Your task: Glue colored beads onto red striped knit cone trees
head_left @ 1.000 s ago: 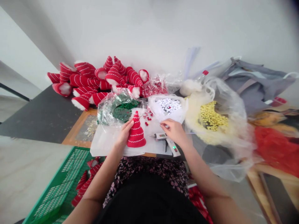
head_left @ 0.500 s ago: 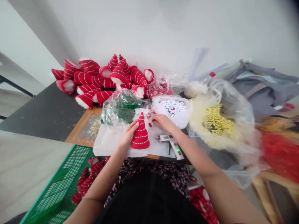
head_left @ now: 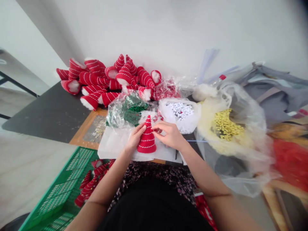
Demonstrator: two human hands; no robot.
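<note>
The red fabric cone with white spiral stripes [head_left: 147, 141], upright over the white paper sheet [head_left: 112, 141], looks light and squashy, best held gently by its flank, as the left hand [head_left: 135, 138] does, while the right hand [head_left: 170, 133] bunches its fingers opposite, contents unclear.

"What's on that cone [head_left: 146, 142] between the fingers [head_left: 141, 129]?"

"Solid red, ringed by dashed white stripes. The heaped cones [head_left: 93, 78] beyond the fingers, off to the left, repeat the pattern, with white at their ends."

"And just past the fingers?"

"Deep green bits [head_left: 133, 116] on the left, white beads [head_left: 184, 108] flecked with red on the right; farther right, yellow beads [head_left: 226, 123]."

"Closer in, below the fingers?"

"Black cloth [head_left: 166, 179] with pale pinkish flowers, and, lower left, a green basket [head_left: 72, 164]."
</note>
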